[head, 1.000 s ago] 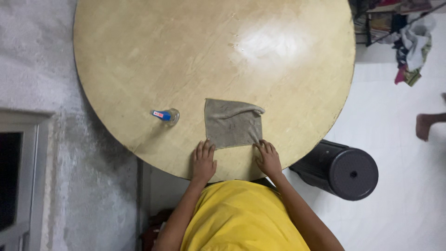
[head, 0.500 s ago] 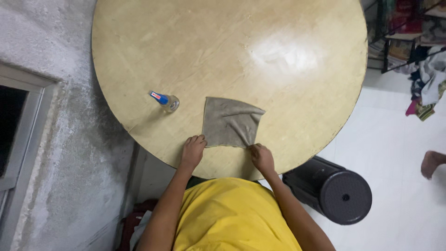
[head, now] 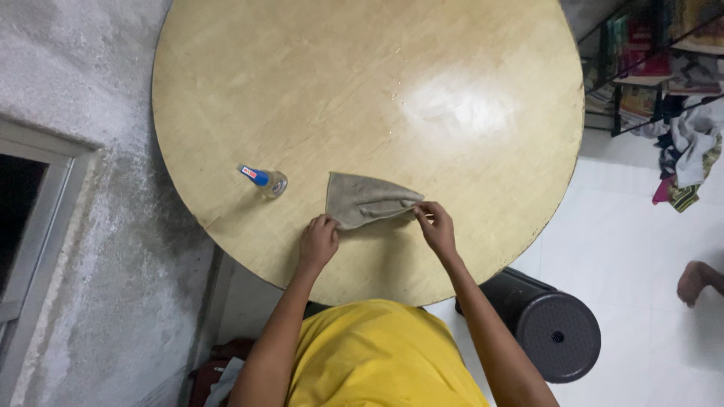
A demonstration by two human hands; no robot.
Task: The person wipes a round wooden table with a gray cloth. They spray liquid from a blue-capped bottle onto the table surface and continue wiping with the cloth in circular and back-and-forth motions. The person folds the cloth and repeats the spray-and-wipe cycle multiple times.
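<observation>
A grey-brown cloth (head: 366,199) lies near the front edge of a round wooden table (head: 362,98), its near edge lifted and folded toward the far edge. My left hand (head: 319,241) pinches the cloth's near left corner. My right hand (head: 437,226) grips the right corner, raised off the table. A small clear bottle (head: 265,181) with a blue cap lies on its side to the left of the cloth, apart from both hands.
A dark round stool (head: 550,324) stands on the white floor at the table's right front. A rough grey wall and a window frame (head: 34,226) are on the left. Shelves with clothes (head: 664,83) stand at the right. Another person's foot (head: 697,280) shows at the right edge.
Both hands went from resting flat at the cloth's near corners to gripping them. They have lifted the near edge and carried it away from me, so the cloth is now partly folded.
</observation>
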